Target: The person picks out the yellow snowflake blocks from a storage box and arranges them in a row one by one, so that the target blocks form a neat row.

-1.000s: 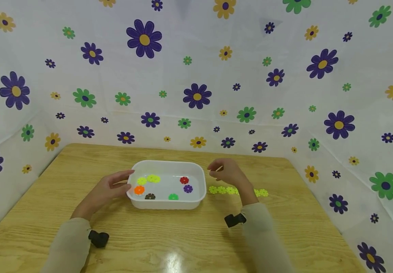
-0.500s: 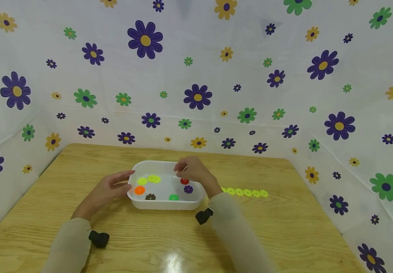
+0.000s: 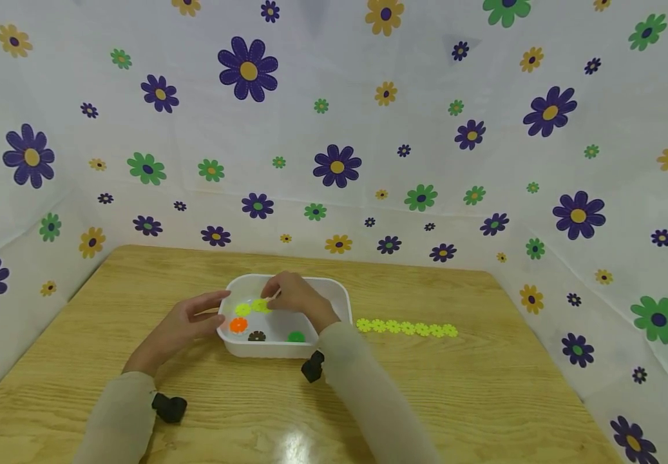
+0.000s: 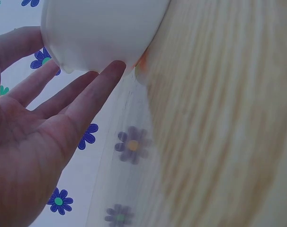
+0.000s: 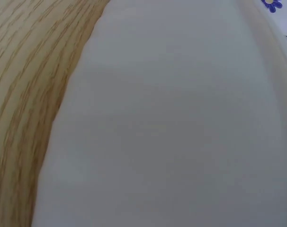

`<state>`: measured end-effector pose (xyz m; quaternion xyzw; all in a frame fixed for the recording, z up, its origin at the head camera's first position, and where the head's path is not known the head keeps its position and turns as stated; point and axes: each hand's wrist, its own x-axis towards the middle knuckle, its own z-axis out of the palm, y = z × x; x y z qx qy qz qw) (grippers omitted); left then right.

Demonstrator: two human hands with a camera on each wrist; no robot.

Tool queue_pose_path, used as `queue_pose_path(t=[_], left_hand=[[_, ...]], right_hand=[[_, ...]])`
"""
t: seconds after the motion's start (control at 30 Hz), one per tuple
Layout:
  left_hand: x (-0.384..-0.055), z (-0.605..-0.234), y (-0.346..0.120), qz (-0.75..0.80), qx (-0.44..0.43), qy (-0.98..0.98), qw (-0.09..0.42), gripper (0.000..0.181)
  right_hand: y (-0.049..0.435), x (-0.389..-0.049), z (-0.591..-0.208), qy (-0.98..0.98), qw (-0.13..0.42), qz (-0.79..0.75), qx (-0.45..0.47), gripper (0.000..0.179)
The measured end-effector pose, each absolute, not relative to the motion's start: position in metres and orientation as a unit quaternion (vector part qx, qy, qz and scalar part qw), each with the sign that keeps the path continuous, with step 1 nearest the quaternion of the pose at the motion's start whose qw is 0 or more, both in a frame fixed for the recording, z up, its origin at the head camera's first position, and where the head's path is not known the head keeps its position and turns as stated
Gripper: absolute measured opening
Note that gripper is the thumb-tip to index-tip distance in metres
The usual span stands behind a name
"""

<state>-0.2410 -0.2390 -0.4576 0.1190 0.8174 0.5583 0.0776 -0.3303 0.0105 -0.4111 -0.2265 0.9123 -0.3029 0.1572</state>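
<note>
Yellow row (image 3: 393,326): 7 flower pieces in 1 line on the wooden table (image 3: 502,386), right of the white tray (image 3: 287,350).
Yellow pieces (image 3: 243,310): at least 2 inside the tray, towards the far left.
Right hand (image 3: 294,295): above those pieces, fingers bent; pinching 1 or not, impossible to tell.
Left hand (image 3: 185,320): fingers extended, tips against the tray's left end.
Other colours: orange piece (image 3: 238,325), brown piece (image 3: 256,337), green piece (image 3: 295,337), all in the tray.
Progress: seemingly well along, 7 laid out, yellow remainder probably yet to add.
</note>
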Motion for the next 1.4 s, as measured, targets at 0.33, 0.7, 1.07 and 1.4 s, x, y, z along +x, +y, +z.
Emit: queue_pose_path(t=[0.33, 0.7, 1.07, 1.4], left_hand=[[-0.241, -0.457, -0.24, 0.562, 0.124, 0.815, 0.072, 0.06], [-0.242, -0.459, -0.241, 0.562, 0.128, 0.814, 0.07, 0.061], [-0.241, -0.459, -0.24, 0.573, 0.126, 0.806, 0.077, 0.063], [-0.241, -0.459, -0.24, 0.572, 0.126, 0.806, 0.079, 0.061]], right_hand=[[-0.006, -0.327, -0.41, 0.925, 0.175, -0.239, -0.239, 0.031], [-0.014, -0.328, -0.414, 0.921, 0.183, -0.195, -0.282, 0.02], [-0.013, -0.325, -0.415, 0.919, 0.202, -0.191, -0.279, 0.009], [0.008, -0.325, -0.407, 0.899, 0.211, -0.264, -0.278, 0.005]])
